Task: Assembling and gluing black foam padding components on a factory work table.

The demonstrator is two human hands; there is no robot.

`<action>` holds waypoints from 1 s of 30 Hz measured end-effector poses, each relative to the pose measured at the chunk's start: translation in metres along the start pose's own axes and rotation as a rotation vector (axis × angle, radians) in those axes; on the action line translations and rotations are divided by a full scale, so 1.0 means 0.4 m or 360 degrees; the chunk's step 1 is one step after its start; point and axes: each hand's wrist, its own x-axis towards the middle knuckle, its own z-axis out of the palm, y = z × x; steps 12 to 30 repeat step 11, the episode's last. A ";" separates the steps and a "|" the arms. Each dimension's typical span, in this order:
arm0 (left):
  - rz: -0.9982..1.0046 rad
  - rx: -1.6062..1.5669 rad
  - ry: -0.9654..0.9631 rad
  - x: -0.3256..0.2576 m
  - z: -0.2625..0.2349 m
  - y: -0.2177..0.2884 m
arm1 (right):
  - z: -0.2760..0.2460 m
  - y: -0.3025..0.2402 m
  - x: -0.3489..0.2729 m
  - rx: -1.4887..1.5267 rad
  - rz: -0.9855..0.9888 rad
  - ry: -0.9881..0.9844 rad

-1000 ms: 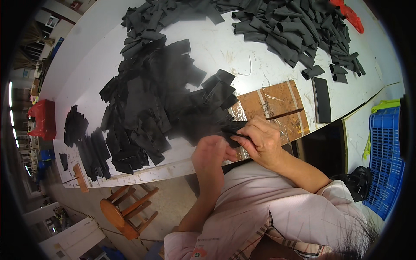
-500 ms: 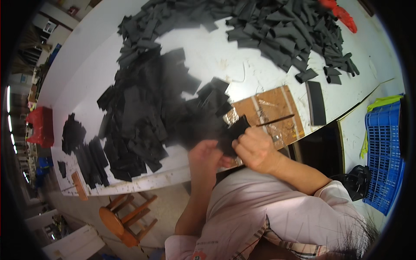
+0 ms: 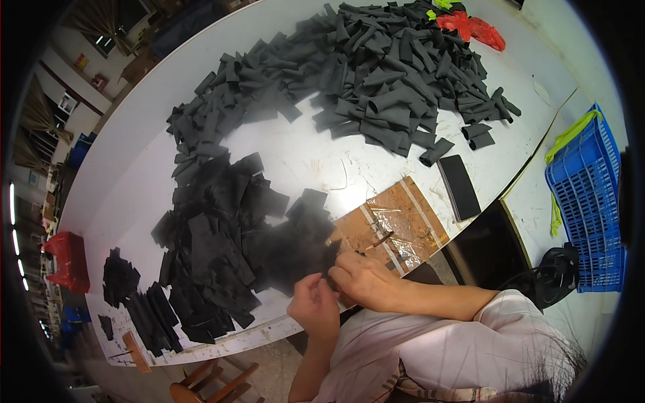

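My right hand [image 3: 366, 281] is closed at the table's front edge, with a thin dark stick-like tool [image 3: 381, 240] poking out of it over a brown cardboard sheet [image 3: 422, 213]. Close beside it, my left hand [image 3: 314, 305] has its fingers curled; whatever is in them is hidden. A small black fabric piece [image 3: 330, 252] shows at the right hand's fingers, dark against the pile behind. Left of the hands lies a heap of flat black fabric pieces [image 3: 215, 248]. Farther back spreads a large pile of dark grey fabric tubes [image 3: 390, 87].
A black flat rectangular object [image 3: 459, 188] lies right of the cardboard. A red plastic bag [image 3: 474, 30] sits at the far right of the white table [image 3: 121, 181]. A blue crate [image 3: 591, 201] stands at right, a wooden stool [image 3: 215, 383] below, a red container [image 3: 67, 262] at left.
The view has shifted, so the table's contents sit lower and farther left. The black piece between my hands shows far less, and the tool now points more upward and shows shorter.
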 end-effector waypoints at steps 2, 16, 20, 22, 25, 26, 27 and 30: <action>-0.0250 -0.0232 0.0042 0.013 -0.005 0.021 | 0.021 0.008 0.002 0.0003 0.0092 0.0040; -0.0822 -0.1436 -0.0624 0.045 -0.082 0.018 | 0.027 0.063 -0.003 0.2099 0.1300 -0.0465; -0.0822 -0.1436 -0.0624 0.045 -0.082 0.018 | 0.027 0.063 -0.003 0.2099 0.1300 -0.0465; -0.0822 -0.1436 -0.0624 0.045 -0.082 0.018 | 0.027 0.063 -0.003 0.2099 0.1300 -0.0465; -0.0822 -0.1436 -0.0624 0.045 -0.082 0.018 | 0.027 0.063 -0.003 0.2099 0.1300 -0.0465; -0.0822 -0.1436 -0.0624 0.045 -0.082 0.018 | 0.027 0.063 -0.003 0.2099 0.1300 -0.0465; -0.0822 -0.1436 -0.0624 0.045 -0.082 0.018 | 0.027 0.063 -0.003 0.2099 0.1300 -0.0465; -0.0822 -0.1436 -0.0624 0.045 -0.082 0.018 | 0.027 0.063 -0.003 0.2099 0.1300 -0.0465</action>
